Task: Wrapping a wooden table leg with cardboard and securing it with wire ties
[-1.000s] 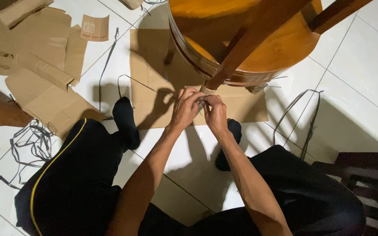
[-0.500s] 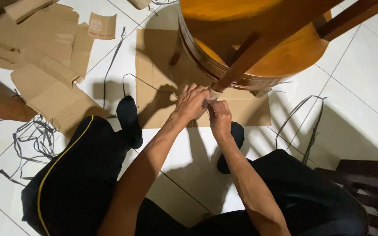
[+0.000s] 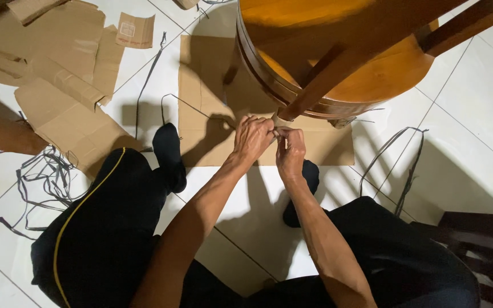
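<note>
Your black-trousered legs (image 3: 104, 228) fill the bottom of the frame, your socked feet on the white tile floor (image 3: 463, 142). At centre, your left hand (image 3: 253, 138) and right hand (image 3: 291, 149) meet, fingertips pressed together on something small; what it is cannot be made out. They work just below the tip of the upturned wooden stool's leg (image 3: 326, 80), over a flat cardboard sheet (image 3: 206, 102). Cardboard scraps (image 3: 58, 85) lie upper left, dark strips (image 3: 41, 177) at left.

My single head view: looks steeply down, close over hands (image 3: 269, 142), stool (image 3: 338, 57), cardboard (image 3: 212, 85) on tiled floor (image 3: 475, 131).
</note>
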